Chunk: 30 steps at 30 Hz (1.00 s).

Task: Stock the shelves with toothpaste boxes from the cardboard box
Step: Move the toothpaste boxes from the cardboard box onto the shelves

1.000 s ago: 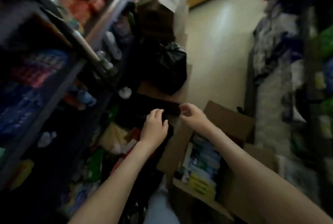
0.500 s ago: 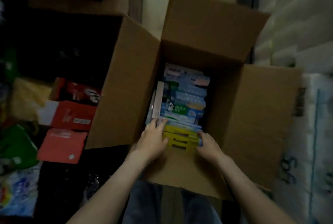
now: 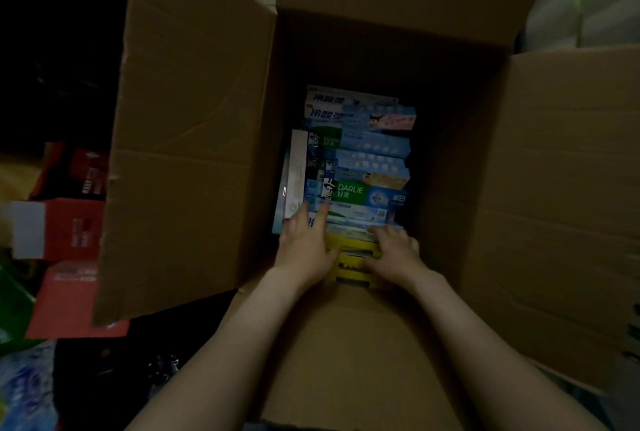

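Inside the carton, toothpaste boxes lie flat in rows, mostly blue and green, with yellow boxes at the near wall. The left hand rests on the blue boxes with straight fingers, its thumb on the yellow ones. The right hand lies on the yellow boxes with bent fingers; if it really grips them, I cannot tell. Left of the carton stand red boxes.

Dim, underexposed view with soft detail.
The upper left of the frame sinks into near-black; a pale patch of light shows at the upper right. Inside the cardboard box lies deep shadow; print on the toothpaste boxes reads only at centre.
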{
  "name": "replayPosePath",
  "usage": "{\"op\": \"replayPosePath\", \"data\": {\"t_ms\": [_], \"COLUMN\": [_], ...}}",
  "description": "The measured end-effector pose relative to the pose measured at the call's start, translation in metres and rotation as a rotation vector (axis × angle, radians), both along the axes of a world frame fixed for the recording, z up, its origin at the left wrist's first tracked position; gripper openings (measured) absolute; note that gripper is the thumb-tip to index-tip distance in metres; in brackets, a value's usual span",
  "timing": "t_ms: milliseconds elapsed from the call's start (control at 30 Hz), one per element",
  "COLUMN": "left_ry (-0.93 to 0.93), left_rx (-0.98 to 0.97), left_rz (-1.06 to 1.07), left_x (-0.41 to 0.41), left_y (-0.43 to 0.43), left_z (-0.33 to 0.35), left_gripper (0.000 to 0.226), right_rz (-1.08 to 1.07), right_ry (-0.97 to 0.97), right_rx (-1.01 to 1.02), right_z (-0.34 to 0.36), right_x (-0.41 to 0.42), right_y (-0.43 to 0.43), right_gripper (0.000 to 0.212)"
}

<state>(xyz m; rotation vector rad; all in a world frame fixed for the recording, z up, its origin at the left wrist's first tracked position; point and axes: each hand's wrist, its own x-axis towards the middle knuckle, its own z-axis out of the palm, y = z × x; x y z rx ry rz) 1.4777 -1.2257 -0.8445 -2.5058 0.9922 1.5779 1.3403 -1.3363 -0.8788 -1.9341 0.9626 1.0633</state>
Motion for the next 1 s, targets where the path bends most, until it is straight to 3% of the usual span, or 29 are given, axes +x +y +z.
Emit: {"op": "replayPosePath", "data": {"t_ms": [233, 367, 567, 1000], "left_ry": [-0.084, -0.062, 0.001, 0.049], "left_rx": [0.038, 0.087, 0.072, 0.105], "left_rz": [-0.067, -0.103, -0.106, -0.141], "left_x": [0.01, 0.01, 0.006, 0.003], "left_y": [-0.011, -0.019, -0.032, -0.031], "left_z": [-0.034, -0.054, -0.081, -0.086], "left_gripper": [0.085, 0.1, 0.119, 0.11], "right_rz": [-0.248, -0.381, -0.211, 0.321], "right_ry": [-0.07, -0.048, 0.095, 0.062], "right_rx": [-0.101, -0.156, -0.236, -0.509], "right_z": [-0.026, -0.056, -0.09, -0.085], "right_x": [0.009, 0.015, 0.024, 0.018], "right_y": [-0.022, -0.032, -0.048, -0.05], "right_gripper": [0.062, 0.06, 0.085, 0.07]}}
